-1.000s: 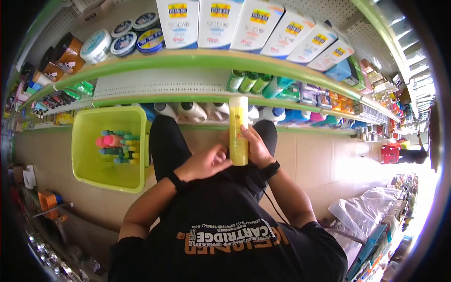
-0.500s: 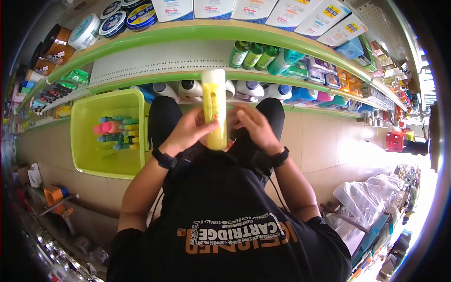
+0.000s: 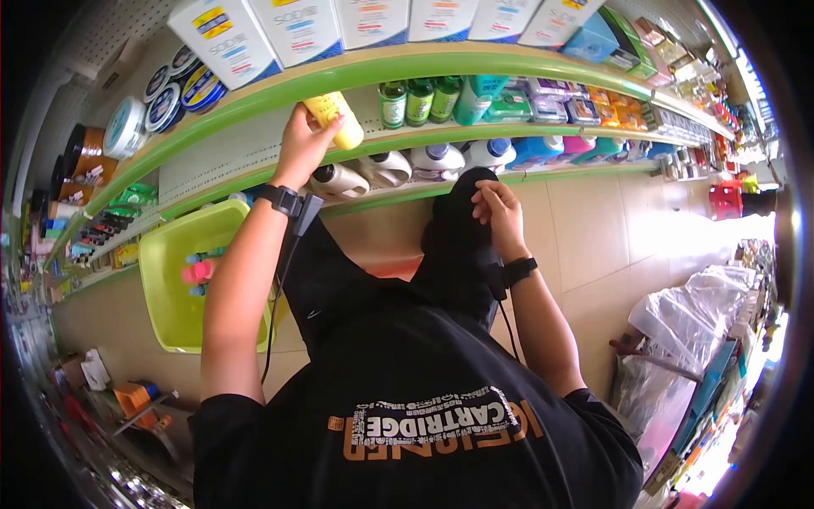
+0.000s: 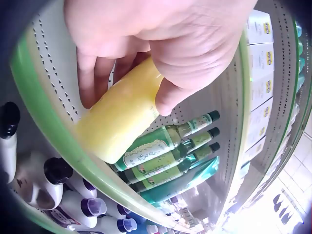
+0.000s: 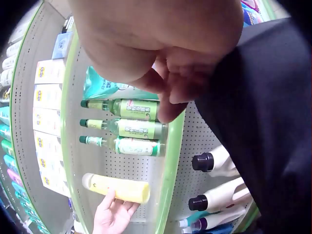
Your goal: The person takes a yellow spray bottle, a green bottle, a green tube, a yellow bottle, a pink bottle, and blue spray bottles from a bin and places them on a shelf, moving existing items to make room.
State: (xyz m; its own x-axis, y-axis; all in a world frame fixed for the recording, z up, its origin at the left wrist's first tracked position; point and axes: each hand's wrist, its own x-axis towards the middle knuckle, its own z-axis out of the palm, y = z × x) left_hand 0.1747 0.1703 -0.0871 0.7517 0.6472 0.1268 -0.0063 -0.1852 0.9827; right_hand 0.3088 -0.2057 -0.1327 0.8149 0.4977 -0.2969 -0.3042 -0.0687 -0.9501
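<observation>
My left hand grips a yellow bottle with a pale cap, thumb on one side and fingers on the other. In the right wrist view the bottle stands upright at the middle shelf, to one side of several green bottles. Seen from the left wrist, its base is close over the shelf's green front edge. Over my knee hangs my right hand, its fingers loosely curled and holding nothing.
A yellow-green basket with pink, blue and green bottles stands on the floor at left, partly behind my left arm. White boxes and round tubs line the upper shelf. Large capped jugs stand on the bottom shelf.
The yellow bottle was in my right hand, then passed to my left over my lap. My left hand has since carried it forward to the middle shelf. My right hand has drawn back to my knee.
</observation>
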